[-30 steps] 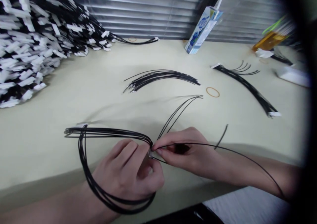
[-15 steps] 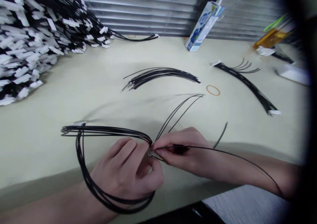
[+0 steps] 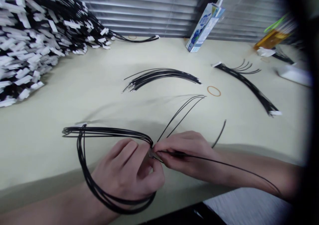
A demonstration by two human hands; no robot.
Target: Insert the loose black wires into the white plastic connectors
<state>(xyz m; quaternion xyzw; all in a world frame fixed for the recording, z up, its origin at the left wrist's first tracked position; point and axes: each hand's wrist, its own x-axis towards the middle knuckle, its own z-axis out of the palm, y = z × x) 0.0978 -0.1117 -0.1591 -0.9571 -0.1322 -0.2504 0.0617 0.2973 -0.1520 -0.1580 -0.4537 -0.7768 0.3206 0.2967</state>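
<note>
My left hand (image 3: 129,172) is closed around a small connector (image 3: 150,152), mostly hidden by the fingers. Black wires (image 3: 107,131) run left from that connector to a white plug (image 3: 82,124), and more of the bundle loops down over my left wrist. Touching the connector from the right, my right hand (image 3: 186,152) pinches thin black wires at their ends. One long wire (image 3: 231,165) trails back over the right forearm, while a few others (image 3: 183,110) stick up and away behind the fingers. The exact wire end at the connector is hidden.
A loose wire bundle (image 3: 161,74) lies beyond my hands, near a rubber band (image 3: 213,91). To the right rests a wire harness (image 3: 249,84) with white plugs. Many harnesses (image 3: 32,42) are piled at left. A blue-white carton (image 3: 203,29) stands by the blinds (image 3: 149,9).
My right hand has shifted slightly at the connector, and the long wire over the forearm now lies a little lower. The left hand and its wire bundle are nearly still.
</note>
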